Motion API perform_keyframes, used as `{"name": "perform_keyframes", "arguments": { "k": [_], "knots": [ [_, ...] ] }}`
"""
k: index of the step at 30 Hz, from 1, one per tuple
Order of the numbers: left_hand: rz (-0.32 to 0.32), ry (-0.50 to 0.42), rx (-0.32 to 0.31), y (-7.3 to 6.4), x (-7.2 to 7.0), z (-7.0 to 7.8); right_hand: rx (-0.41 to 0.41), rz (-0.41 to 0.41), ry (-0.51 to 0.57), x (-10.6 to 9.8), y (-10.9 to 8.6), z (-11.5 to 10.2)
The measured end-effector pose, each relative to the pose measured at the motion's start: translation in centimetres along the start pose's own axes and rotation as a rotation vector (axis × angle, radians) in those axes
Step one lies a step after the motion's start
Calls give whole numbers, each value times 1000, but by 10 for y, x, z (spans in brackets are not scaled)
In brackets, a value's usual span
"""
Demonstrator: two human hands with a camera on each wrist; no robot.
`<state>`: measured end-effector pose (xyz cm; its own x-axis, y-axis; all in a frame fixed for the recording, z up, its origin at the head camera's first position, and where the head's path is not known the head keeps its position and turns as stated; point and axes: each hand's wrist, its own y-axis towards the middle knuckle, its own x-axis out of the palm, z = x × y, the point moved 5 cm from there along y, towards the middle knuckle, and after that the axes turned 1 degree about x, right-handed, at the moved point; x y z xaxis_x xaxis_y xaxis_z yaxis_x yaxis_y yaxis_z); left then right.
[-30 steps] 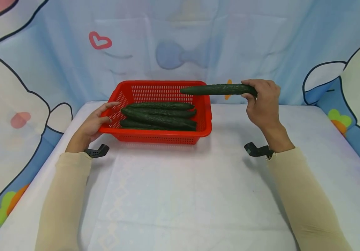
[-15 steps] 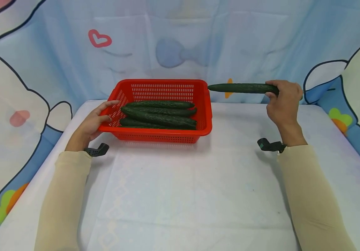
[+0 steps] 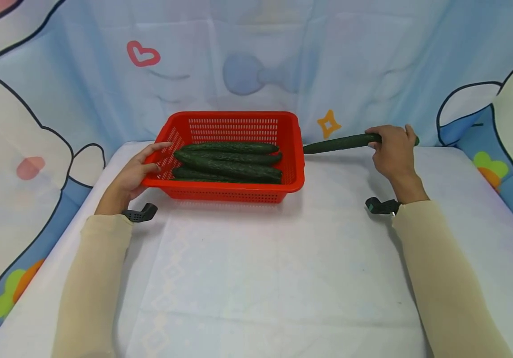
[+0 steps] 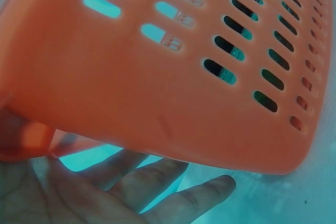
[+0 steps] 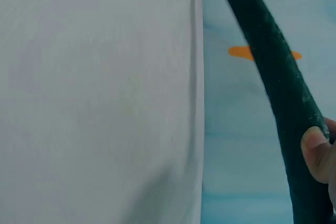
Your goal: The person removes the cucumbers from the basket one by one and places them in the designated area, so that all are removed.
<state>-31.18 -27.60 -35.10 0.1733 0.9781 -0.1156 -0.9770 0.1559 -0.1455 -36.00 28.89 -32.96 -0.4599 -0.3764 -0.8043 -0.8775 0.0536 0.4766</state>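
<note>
Cucumber (image 3: 339, 143): long axis sideways, pointing toward basket (image 3: 225, 188).

Facing as the person does, I count one basket (image 3: 220, 186) near twelve o'clock, four cucumbers (image 3: 229, 165) visible inside, and a fifth cucumber (image 3: 339, 143) towards one. I see two hands: left hand (image 3: 132, 174) at eleven, right hand (image 3: 392, 151) at one.

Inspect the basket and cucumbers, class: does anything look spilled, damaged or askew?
Nothing stands out: the red basket is upright, the cucumbers inside lie roughly side by side, and the held cucumber in the right hand shows no visible break.
</note>
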Motion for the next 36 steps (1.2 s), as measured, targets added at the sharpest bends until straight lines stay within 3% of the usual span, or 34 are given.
{"name": "perform_keyframes", "arguments": {
  "k": [6, 12, 17, 27, 36],
  "knots": [
    [4, -7, 3, 1, -1, -1, 41, -74, -31, 11, 2, 1],
    [-7, -3, 5, 1, -1, -1, 101, -135, 10, 18, -4, 12],
    [-10, 3, 7, 0, -1, -1, 100, -203, 30, 24, -3, 20],
    [-13, -26, 5, 3, -1, -2, 126, -335, -8, 29, 2, 33],
    [-14, -27, 1, 3, -2, -2, 179, -395, 17, 29, 2, 35]
  ]
}}
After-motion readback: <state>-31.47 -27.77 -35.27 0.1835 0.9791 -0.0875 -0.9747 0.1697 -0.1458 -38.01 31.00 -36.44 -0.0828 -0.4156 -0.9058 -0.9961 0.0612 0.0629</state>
